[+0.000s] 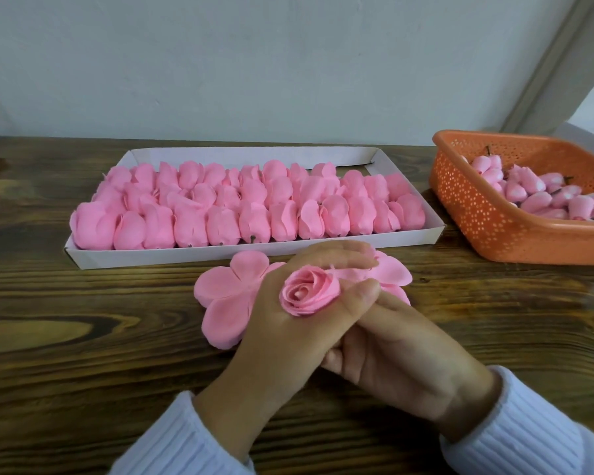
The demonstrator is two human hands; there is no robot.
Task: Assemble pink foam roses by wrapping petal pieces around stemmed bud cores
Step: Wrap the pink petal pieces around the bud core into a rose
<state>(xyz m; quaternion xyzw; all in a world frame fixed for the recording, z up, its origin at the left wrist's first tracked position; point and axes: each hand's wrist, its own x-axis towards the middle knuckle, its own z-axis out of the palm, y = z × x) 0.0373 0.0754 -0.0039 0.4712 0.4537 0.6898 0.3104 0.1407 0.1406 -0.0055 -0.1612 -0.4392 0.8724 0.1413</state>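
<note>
Your L hand reaches fwd from lower left, palm down. Its fingers are straight and laid across the flat petal pieces. Its thumb is closed against the right side of the part-wrapped rose, pinching it vs. the forefinger side. The rose faces up at you w/ its spiral centre visible; the stem is hidden.

Your R hand lies just right of the L hand and partly under it. Its fingers tuck beneath, so cannot tell whether it grips anything.

The petal pieces lie on the wood surface under and just beyond both hands, lobes spreading left and right of the L fingers.

Just beyond the hands is a white card tray, packed w/ rows of finished pink roses lying on their sides.

Fwd and right of the R hand, well apart, is an orange perforated basket holding a heap of stemmed bud cores.

White ribbed sleeves cover both wrists.
</note>
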